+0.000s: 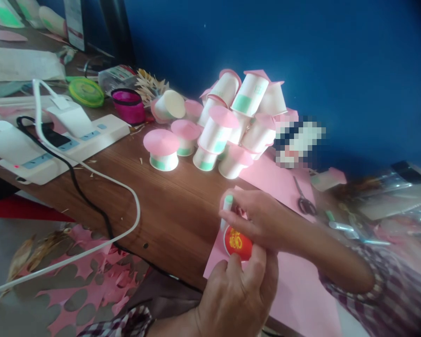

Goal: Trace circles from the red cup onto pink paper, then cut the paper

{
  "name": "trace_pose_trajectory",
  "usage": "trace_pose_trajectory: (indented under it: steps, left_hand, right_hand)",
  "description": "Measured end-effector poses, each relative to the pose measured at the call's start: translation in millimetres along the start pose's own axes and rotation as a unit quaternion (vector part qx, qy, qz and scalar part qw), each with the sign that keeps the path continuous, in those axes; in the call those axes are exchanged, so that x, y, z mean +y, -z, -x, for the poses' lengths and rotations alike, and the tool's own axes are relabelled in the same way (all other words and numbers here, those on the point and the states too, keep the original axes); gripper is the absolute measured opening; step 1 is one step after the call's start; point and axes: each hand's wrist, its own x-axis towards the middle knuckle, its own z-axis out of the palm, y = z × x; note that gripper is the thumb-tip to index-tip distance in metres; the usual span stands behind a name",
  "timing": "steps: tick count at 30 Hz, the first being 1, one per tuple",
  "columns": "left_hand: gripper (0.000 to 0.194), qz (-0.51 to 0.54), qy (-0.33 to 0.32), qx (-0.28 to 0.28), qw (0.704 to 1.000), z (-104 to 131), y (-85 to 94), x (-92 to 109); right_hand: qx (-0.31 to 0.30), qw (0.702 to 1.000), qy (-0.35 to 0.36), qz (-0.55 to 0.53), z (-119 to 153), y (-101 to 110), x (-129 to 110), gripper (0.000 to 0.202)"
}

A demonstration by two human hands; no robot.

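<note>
My right hand [250,215] is closed around a white marker-like pen with a green end [228,203], held beside a round red disc with yellow lettering [239,243]. My left hand [240,285] reaches in from below, its bent fingers pressing the edge of the disc. The disc lies on a pink paper sheet [301,285] at the table edge. The pen's tip and part of the disc are hidden by my fingers.
Paper cups with pink paper tops [217,128] are piled beyond my hands. Scissors [306,202] rest on pink paper. A power strip [65,150] with a white cable [135,196] lies left. Pink paper offcuts [73,290] sit below the table [154,220].
</note>
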Motion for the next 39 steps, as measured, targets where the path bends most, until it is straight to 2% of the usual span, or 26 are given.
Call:
trace_pose_trajectory:
  steps: [11,18,26,33,39]
  left_hand:
    - [0.05,-0.004,0.002,-0.003,1.0,1.6,0.7,0.5]
    - [0.048,-0.005,-0.003,-0.022,1.0,0.2,3.1,0.0]
    - [0.049,-0.014,0.001,-0.039,0.999,0.4,4.6,0.3]
    - [0.048,-0.011,-0.008,-0.051,0.999,0.3,5.7,0.4]
    - [0.049,-0.007,-0.001,-0.053,0.999,0.4,5.4,0.5]
  right_hand:
    - [-0.066,0.998,0.002,0.018,-1.1,7.3,-5.1,0.02]
    - [-0.111,0.993,0.036,-0.012,-3.8,8.9,-4.3,0.018]
    - [-0.117,0.989,0.087,0.024,-9.9,7.7,-6.4,0.019]
    - [-0.15,0.983,0.105,0.016,-10.1,11.1,-10.3,0.019]
    - [-0.155,0.981,0.117,0.016,-10.8,11.7,-11.3,0.019]
